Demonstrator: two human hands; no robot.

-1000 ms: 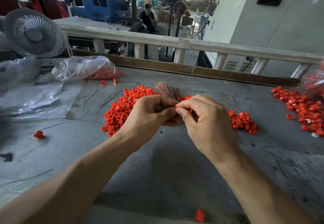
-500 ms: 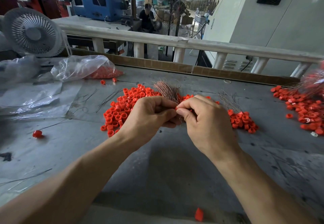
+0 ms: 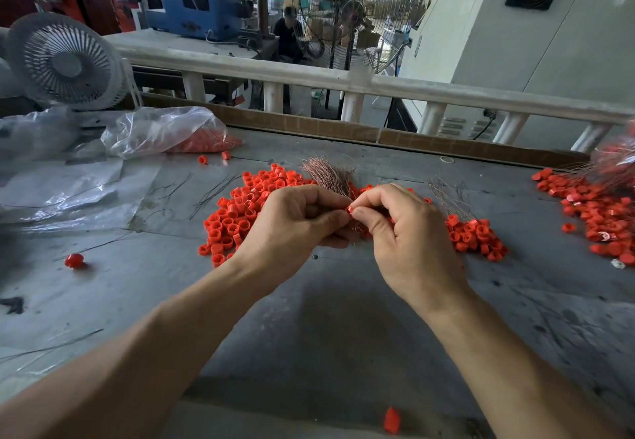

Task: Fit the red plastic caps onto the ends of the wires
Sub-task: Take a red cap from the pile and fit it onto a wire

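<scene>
Wire bundle [image 3: 328, 174] held upright in left hand [image 3: 292, 225], fingers curled round it, so ends are presented. Cap [image 3: 349, 210] pinched in right hand [image 3: 409, 232] grip, pressed at wire end above cap pile [image 3: 240, 212] on counter [image 3: 330, 318], supply kept near.

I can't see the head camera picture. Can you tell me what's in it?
Two hands meet over a grey table: the right hand pinches a red cap against the left hand, which grips a bundle of thin wires. Loose red caps lie piled behind.
</scene>
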